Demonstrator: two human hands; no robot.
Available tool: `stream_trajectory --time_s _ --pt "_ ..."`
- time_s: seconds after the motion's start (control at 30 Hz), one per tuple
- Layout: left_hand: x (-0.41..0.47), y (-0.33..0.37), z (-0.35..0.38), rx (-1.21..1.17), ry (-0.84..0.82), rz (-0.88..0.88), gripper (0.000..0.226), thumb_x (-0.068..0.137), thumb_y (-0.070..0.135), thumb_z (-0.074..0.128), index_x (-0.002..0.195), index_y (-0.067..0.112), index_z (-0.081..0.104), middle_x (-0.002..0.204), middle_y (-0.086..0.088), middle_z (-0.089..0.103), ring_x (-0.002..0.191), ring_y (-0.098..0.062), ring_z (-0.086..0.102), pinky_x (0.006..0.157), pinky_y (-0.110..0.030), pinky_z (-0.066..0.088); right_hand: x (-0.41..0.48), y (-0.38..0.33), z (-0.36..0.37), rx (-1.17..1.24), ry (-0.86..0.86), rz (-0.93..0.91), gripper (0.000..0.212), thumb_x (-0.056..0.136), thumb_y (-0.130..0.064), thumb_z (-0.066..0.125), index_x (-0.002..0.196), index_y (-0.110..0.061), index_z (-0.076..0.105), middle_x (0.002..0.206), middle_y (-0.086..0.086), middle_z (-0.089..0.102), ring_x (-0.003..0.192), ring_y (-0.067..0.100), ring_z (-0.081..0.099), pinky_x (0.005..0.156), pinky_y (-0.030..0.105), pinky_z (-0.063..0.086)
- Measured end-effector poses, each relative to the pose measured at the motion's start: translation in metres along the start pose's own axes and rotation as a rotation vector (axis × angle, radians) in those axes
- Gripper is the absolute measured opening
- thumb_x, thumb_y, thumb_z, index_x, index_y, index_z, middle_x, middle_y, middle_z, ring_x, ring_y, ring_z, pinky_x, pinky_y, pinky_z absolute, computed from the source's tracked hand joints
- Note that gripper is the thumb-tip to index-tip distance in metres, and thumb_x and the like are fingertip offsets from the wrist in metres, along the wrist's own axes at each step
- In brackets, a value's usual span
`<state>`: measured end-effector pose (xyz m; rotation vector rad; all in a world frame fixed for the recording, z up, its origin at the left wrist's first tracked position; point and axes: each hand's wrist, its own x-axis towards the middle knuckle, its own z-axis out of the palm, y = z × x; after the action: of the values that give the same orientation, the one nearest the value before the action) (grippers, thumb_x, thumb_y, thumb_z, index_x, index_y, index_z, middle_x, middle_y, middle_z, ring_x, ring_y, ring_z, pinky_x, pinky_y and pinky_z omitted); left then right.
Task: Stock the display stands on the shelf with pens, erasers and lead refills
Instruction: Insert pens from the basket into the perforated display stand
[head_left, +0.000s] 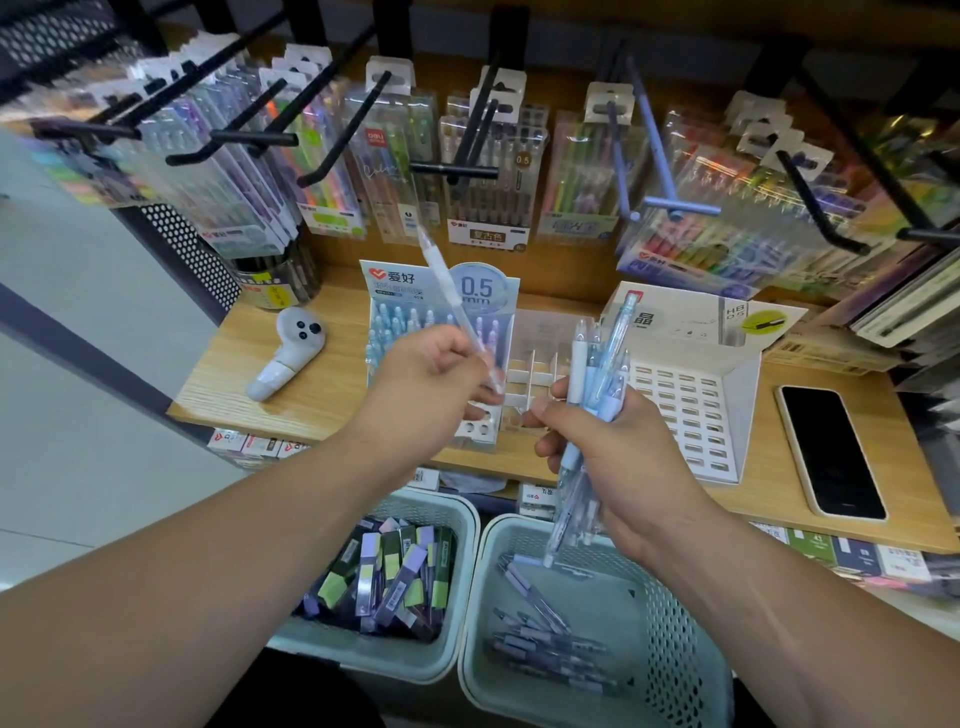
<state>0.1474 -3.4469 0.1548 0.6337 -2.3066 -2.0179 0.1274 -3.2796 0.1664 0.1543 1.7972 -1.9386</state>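
Holding pale blue and white pens (589, 374) upright.

Black phone (831, 451) lies face-up, screen dark, on right of wooden shelf (291, 384). White handheld controller (285, 353) w/ dark buttons lies at left, near a dark round tub (278, 280) w/ yellow label at the back corner. Pegboard hooks (249, 137) above carry clear hanging pen packs (491, 171); labels too blurred to read, prob. coloured gel sets.
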Motion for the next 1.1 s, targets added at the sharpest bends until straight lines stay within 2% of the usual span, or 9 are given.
stream_trajectory --time_s 0.07,0.17,0.37,0.53,0.63,0.73,0.83,0.97,1.1 --pt "0.004 -0.001 -0.010 0.165 0.051 0.064 0.014 0.100 0.015 0.056 0.087 0.016 0.061 0.081 -0.001 0.076 0.082 -0.029 0.074 0.076 -0.053 0.060 0.001 0.000 -0.001 -0.006 0.013 0.007 0.016 0.087 -0.002 0.072 0.082 -0.015 0.065 0.079 0.015 0.071 0.060 0.018 0.058 0.056 0.027 0.049" --pt "0.008 -0.005 -0.027 0.354 0.053 0.127 0.015 0.100 0.020 0.055 0.085 0.021 0.057 0.077 0.002 0.075 0.078 -0.013 0.074 0.072 -0.053 0.059 0.001 0.000 -0.001 -0.036 0.018 0.003 0.015 0.087 -0.003 0.073 0.083 -0.016 0.066 0.079 0.014 0.071 0.063 0.020 0.058 0.059 0.029 0.050" --pt "0.006 -0.004 -0.048 0.396 0.083 0.117 0.013 0.097 0.021 0.064 0.085 0.021 0.069 0.066 -0.004 0.067 0.058 -0.017 0.071 0.064 -0.056 0.060 0.000 0.001 -0.002 -0.047 0.015 -0.006 0.016 0.087 -0.004 0.072 0.086 -0.018 0.066 0.073 0.009 0.069 0.065 0.022 0.055 0.061 0.031 0.049" --pt "0.006 -0.002 -0.058 0.269 0.163 0.130 0.010 0.091 0.017 0.073 0.081 0.014 0.073 0.064 -0.005 0.067 0.055 -0.023 0.069 0.055 -0.038 0.058 -0.001 0.001 -0.002 -0.040 0.020 -0.007 0.017 0.086 -0.001 0.071 0.089 -0.017 0.066 0.076 0.010 0.066 0.066 0.022 0.055 0.061 0.031 0.048" --pt "0.011 -0.006 -0.063 0.214 0.219 0.123 0.010 0.090 0.015 0.074 0.080 0.015 0.073 0.060 -0.004 0.065 0.054 -0.023 0.068 0.054 -0.033 0.054 -0.001 0.001 -0.001 -0.045 0.009 -0.013 0.017 0.086 0.000 0.071 0.090 -0.016 0.065 0.076 0.010 0.066 0.064 0.022 0.055 0.059 0.030 0.048" --pt "0.017 -0.017 -0.068 0.388 0.252 0.148 0.015 0.090 0.021 0.072 0.076 0.025 0.073 0.061 0.001 0.067 0.057 -0.012 0.067 0.060 -0.031 0.053 -0.001 0.002 0.000 -0.057 0.000 -0.020 0.017 0.086 -0.001 0.070 0.090 -0.017 0.065 0.074 0.010 0.065 0.063 0.021 0.055 0.060 0.031 0.048" --pt "0.018 -0.021 -0.066 0.610 0.280 0.267 0.011 0.087 0.016 0.072 0.080 0.023 0.070 0.060 0.008 0.062 0.055 -0.001 0.057 0.062 -0.023 0.044 -0.002 0.003 0.000 -0.061 -0.002 -0.022 0.018 0.086 0.000 0.070 0.090 -0.017 0.066 0.075 0.011 0.065 0.064 0.022 0.056 0.063 0.034 0.048" --pt "0.023 -0.025 -0.061 0.809 0.267 0.433 0.011 0.083 0.007 0.069 0.093 0.012 0.073 0.072 -0.001 0.068 0.068 -0.018 0.063 0.071 -0.032 0.052 -0.002 0.003 -0.002 -0.063 -0.007 -0.022 0.019 0.085 0.001 0.069 0.092 -0.017 0.066 0.075 0.011 0.066 0.063 0.022 0.056 0.064 0.033 0.048" --pt "0.028 -0.028 -0.055 0.853 0.234 0.472 0.017 0.084 0.001 0.067 0.098 0.006 0.074 0.077 -0.007 0.071 0.074 -0.025 0.066 0.075 -0.035 0.053 -0.001 0.002 -0.005 -0.060 -0.003 -0.020 0.019 0.086 0.001 0.069 0.092 -0.017 0.066 0.074 0.009 0.067 0.063 0.021 0.057 0.061 0.029 0.048"
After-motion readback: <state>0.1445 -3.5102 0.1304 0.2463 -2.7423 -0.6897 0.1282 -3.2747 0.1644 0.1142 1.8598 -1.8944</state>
